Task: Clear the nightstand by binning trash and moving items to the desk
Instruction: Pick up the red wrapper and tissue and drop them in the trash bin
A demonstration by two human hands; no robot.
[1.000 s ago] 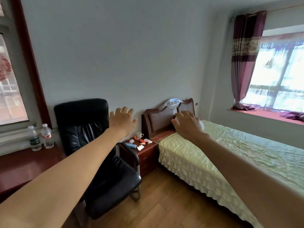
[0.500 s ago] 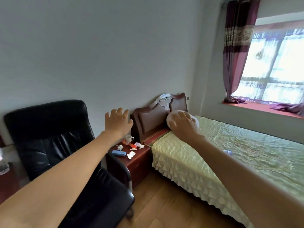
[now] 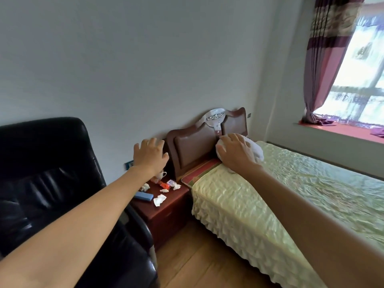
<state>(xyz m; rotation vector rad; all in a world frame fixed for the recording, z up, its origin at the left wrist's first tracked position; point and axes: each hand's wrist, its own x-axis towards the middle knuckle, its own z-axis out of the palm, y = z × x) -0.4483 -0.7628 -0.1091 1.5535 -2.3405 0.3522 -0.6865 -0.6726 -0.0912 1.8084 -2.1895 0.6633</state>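
Hands reach out ahead of us, both arms stretched forward. Our left hand [image 3: 150, 155] hangs in the air with fingers spread, holding nothing, just above the far edge of the nightstand [image 3: 166, 210]. Our right hand [image 3: 235, 153] is spread too, palm down, in front of a white bundle [image 3: 256, 151] at the head of the bed [image 3: 291, 194]; we cannot tell whether it touches the bundle.

On the nightstand top, a white cup [image 3: 161, 174] stands at 12 o'clock, partly hidden by our left wrist. A blue box [image 3: 143, 196] lies at 8 o'clock, with a crumpled tissue [image 3: 159, 200] just beside it at 6. An orange wrapper [image 3: 165, 185] sits near the middle, and smaller white scraps [image 3: 176, 186] lie at 2 o'clock.

A black chair [image 3: 52, 173] stands at 9 o'clock from the nightstand, close against it. The brown headboard [image 3: 199, 146] rises at 1 o'clock. A purple curtain [image 3: 324, 59] hangs by the window, well apart, past the bed.
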